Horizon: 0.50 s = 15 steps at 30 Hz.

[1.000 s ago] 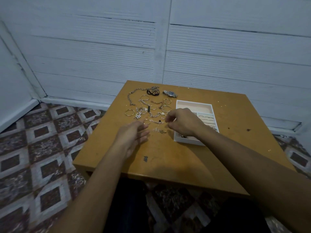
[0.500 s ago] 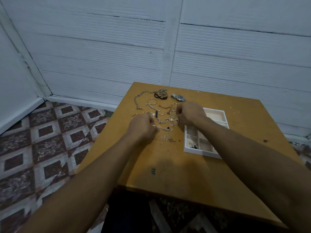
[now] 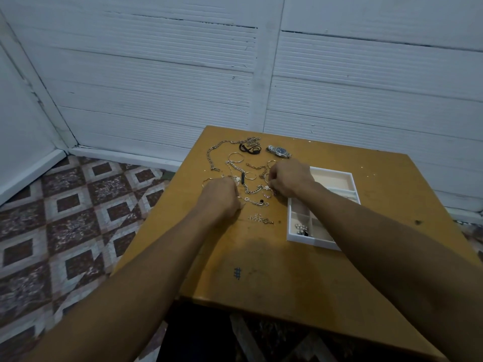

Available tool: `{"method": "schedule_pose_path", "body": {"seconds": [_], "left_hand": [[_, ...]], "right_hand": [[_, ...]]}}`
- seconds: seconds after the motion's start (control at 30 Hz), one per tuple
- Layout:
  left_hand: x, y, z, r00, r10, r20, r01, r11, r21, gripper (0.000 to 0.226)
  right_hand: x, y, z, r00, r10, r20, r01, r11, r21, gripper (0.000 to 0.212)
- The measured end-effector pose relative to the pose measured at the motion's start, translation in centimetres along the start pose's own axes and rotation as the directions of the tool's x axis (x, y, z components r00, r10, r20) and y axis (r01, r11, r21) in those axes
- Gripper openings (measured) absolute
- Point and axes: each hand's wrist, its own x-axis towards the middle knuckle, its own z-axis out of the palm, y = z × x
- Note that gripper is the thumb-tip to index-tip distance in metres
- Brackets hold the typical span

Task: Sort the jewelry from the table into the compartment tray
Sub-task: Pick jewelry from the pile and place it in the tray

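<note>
A person seated at a wooden desk (image 3: pixel 261 270), above a patterned tile floor (image 3: pixel 78 218) at left, works both bare hands into a spread of jewelry (image 3: pixel 251 189) lying on the desk's far half. The left hand (image 3: pixel 222 197) rests at the left edge of the pile, its fingers (image 3: pixel 236 202) clenched under the palm; whether they grasp a piece cannot be told. Beyond it a long chain (image 3: pixel 211 155) loops toward the far edge, with a black band (image 3: pixel 249 148) and a wristwatch (image 3: pixel 279 151) further right. A small beaded piece (image 3: pixel 260 218) lies apart on the near side of the pile. The right hand (image 3: pixel 290 178) sits at the pile's right edge, fingers (image 3: pixel 274 176) curled down onto the tangled chains and rings; what they grasp, if anything, is hidden. Just right of the pile stands the white compartment tray (image 3: pixel 311 240), partly covered by the right forearm, with a few small pieces (image 3: pixel 302 229) in its near left compartment.
</note>
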Motion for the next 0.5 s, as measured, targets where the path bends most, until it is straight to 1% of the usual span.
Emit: {"method": "schedule_pose_path", "body": {"seconds": [0.13, 0.23, 0.37, 0.43, 0.5], "left_hand": [[-0.3, 0.0, 0.0, 1.0, -0.003, -0.022, 0.003, 1.0, -0.015, 0.034], [-0.7, 0.1, 0.2, 0.999, 0.012, -0.042, -0.014, 0.999, -0.039, 0.029], [-1.2, 0.1, 0.3, 0.995, 0.034, -0.09, -0.038, 0.999, -0.037, 0.028], [-1.4, 0.0, 0.5, 0.992, 0.047, -0.115, -0.051, 0.998, -0.032, 0.028], [-1.6, -0.1, 0.6, 0.99, 0.056, -0.132, -0.061, 0.998, -0.031, 0.028]], "right_hand": [[0.0, 0.0, 0.4, 0.999, 0.005, -0.031, -0.005, 1.0, 0.006, 0.018], [-0.1, 0.0, 0.4, 1.0, -0.007, -0.021, 0.007, 1.0, -0.012, 0.019], [0.0, -0.1, 0.4, 0.992, -0.116, 0.055, 0.124, 0.979, -0.162, 0.018], [0.0, 0.0, 0.2, 0.987, -0.156, 0.047, 0.161, 0.972, -0.171, 0.019], [-0.1, 0.2, -0.2, 0.983, -0.182, 0.02, 0.183, 0.973, -0.142, 0.02]]}}
